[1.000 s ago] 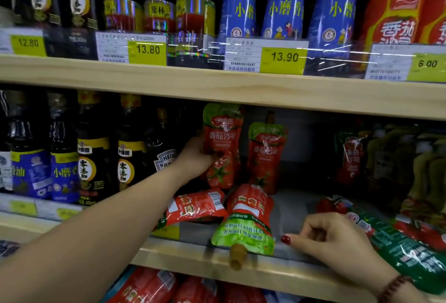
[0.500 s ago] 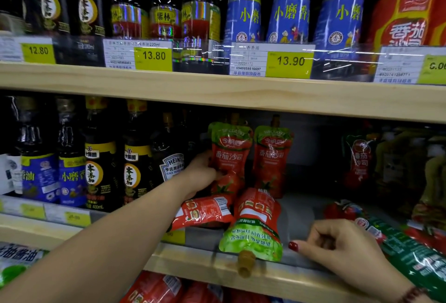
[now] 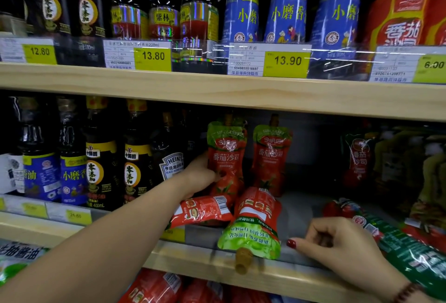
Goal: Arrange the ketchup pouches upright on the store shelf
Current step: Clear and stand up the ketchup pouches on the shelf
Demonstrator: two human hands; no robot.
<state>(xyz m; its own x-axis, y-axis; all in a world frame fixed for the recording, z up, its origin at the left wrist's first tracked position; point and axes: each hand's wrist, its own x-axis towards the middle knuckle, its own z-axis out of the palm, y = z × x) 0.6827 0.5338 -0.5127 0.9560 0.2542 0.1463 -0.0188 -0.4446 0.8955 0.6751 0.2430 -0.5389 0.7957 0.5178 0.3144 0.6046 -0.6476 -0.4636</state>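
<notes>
Head view, nearest: the right hand (image 3: 337, 246) is seen loosely curled on the wooden shelf edge (image 3: 277, 276), nothing gripped. Just to its left a ketchup pouch (image 3: 255, 225) lies flat, its spout overhanging the edge. Beside that, another flat pouch (image 3: 202, 211) is seen. Farther back, the left hand (image 3: 196, 177) is closed on an upright pouch (image 3: 225, 157); a second upright pouch (image 3: 270, 155) stands beside it.

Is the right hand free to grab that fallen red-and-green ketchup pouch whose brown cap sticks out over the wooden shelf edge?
Probably yes. The right hand rests empty on the shelf edge just right of the fallen red-and-green ketchup pouch, with bare shelf between them. The left hand grips an upright pouch farther back.
</notes>
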